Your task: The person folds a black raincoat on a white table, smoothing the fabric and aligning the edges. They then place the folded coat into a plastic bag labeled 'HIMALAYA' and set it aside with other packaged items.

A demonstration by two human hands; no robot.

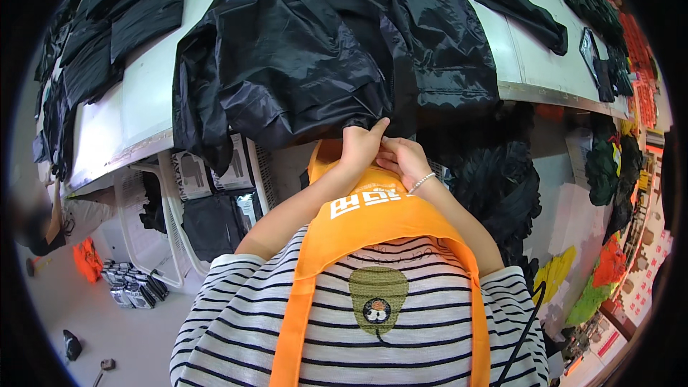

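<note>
A shiny black jacket (287, 72) lies spread over the table, its hem hanging past the near edge and its front open along a zip. My left hand (363, 145) pinches the hem at the lower end of the front opening. Close beside it, my right hand (405, 160) has its fingers curled in by the left fingertips. What the right fingers hold is hidden behind the hands. Both hands are just in front of my orange apron (387, 222).
Black garments (143, 21) are piled on the pale table (150, 93) at the left. White plastic baskets (178, 233) with packaged items stand below. Small packs (132, 283) sit on the floor. Black clothes (494, 193) hang under the table at right. Another person (54, 222) is at far left.
</note>
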